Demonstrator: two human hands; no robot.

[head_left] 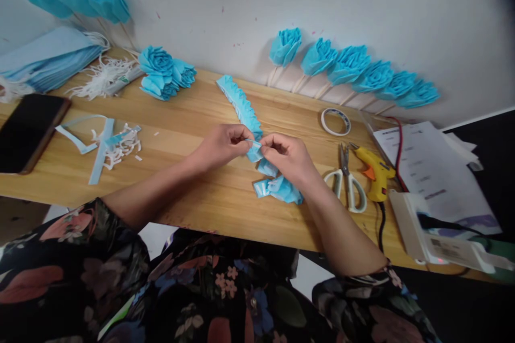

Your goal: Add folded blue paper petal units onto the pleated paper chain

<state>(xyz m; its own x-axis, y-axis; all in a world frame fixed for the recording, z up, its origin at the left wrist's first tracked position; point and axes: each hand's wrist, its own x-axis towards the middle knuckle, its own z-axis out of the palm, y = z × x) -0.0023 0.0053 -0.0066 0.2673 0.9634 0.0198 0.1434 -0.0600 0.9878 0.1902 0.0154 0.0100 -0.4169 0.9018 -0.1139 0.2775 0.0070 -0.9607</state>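
Both my hands pinch one long blue fabric strip [236, 97] over the middle of the table. Its far part is gathered into small pleats and lies toward the wall. My left hand [223, 144] is closed on one side of the strip, thumb against fingers. Close by, my right hand [285, 153] is closed on it from the other side. A short flat stretch shows between the fingertips. Below my right hand, loose crumpled blue fabric [284, 188] rests on the wood, with a whitish, shiny patch at its left end.
Blue fabric flowers [348, 64] on sticks lean on the wall; more flowers [161, 72] lie left. At right are a tape roll [335, 121], scissors [345, 171], a yellow glue gun [374, 169] and a power strip [418, 230]. At left are face masks [48, 56], scraps [107, 144] and a phone [30, 131].
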